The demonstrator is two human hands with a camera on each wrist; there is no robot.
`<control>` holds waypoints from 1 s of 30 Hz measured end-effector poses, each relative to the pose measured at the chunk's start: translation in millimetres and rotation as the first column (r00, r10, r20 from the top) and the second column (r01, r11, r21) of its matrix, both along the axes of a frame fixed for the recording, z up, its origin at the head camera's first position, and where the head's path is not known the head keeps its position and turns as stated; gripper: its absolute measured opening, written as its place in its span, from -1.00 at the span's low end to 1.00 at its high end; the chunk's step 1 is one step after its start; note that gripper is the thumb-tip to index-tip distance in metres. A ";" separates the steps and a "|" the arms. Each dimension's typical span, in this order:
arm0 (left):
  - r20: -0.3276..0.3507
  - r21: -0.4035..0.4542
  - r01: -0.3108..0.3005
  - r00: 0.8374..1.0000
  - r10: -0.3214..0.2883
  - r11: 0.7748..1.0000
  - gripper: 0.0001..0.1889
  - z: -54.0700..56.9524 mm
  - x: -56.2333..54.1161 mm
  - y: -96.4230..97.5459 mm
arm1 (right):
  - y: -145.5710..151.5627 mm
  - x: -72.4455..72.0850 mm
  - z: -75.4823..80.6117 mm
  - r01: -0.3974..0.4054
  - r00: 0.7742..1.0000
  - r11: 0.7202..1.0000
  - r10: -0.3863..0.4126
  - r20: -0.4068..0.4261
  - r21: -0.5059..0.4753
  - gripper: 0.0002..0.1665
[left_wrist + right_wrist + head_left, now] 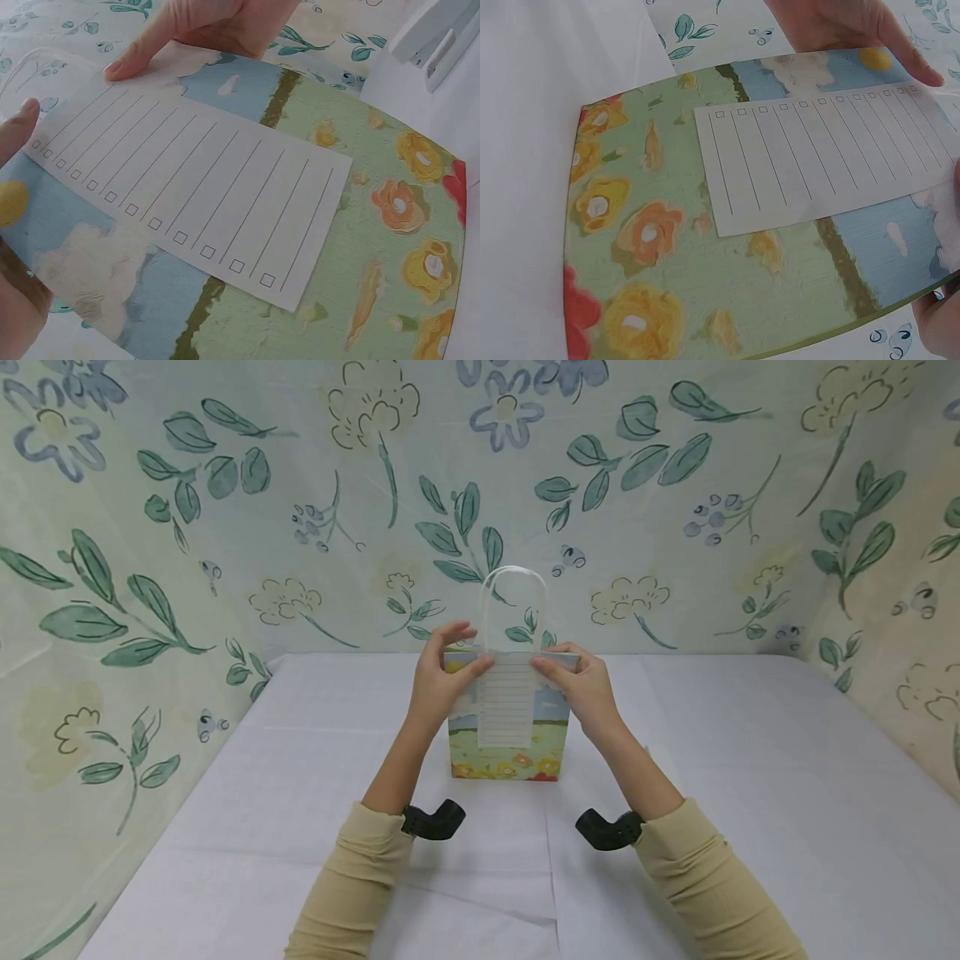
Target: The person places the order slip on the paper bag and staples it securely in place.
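A small paper gift bag point(510, 764) with a painted meadow, sky and flowers stands upright on the white table. Its white handle point(514, 568) arches up above the rim. Flat against the front, near the top, lies a white lined checklist sheet point(506, 706), its column of small boxes visible in both wrist views. My left hand point(437, 681) grips the bag's upper left corner, thumb on the sheet's top edge and index finger raised above the rim. At the upper right, my right hand point(588, 689) pinches the rim, thumb in front by the sheet's corner and fingers partly hidden behind.
A white cloth with creases covers the table point(750, 827). Floral fabric point(637, 527) hangs behind it and at both sides. Black wrist cameras point(435, 820) sit at the cuffs of the beige sleeves point(352, 877).
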State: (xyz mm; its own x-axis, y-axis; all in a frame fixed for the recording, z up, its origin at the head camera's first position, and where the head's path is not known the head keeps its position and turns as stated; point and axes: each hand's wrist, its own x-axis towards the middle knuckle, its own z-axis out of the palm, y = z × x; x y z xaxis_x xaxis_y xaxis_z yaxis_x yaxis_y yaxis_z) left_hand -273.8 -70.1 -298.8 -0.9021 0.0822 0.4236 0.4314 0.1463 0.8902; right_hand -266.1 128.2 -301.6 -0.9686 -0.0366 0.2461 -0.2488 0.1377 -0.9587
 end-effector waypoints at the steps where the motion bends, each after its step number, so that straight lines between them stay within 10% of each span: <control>1: 0.011 0.005 0.032 0.999 -0.032 0.999 -0.40 0.8 -1.8 -1.2 | 0.1 0.3 0.3 0.000 1.000 1.000 0.001 0.002 -0.002 -0.74; 7: 0.090 0.034 0.151 0.984 -0.153 0.988 -0.55 3.2 -6.1 -5.9 | 0.4 -0.2 -0.2 -0.002 1.000 1.000 0.002 0.012 -0.001 -0.74; 30: 0.149 0.068 0.161 0.974 -0.169 0.985 -0.65 0.1 -6.9 -9.9 | -0.9 2.5 -0.1 -0.008 1.000 1.000 0.008 0.023 0.000 -0.70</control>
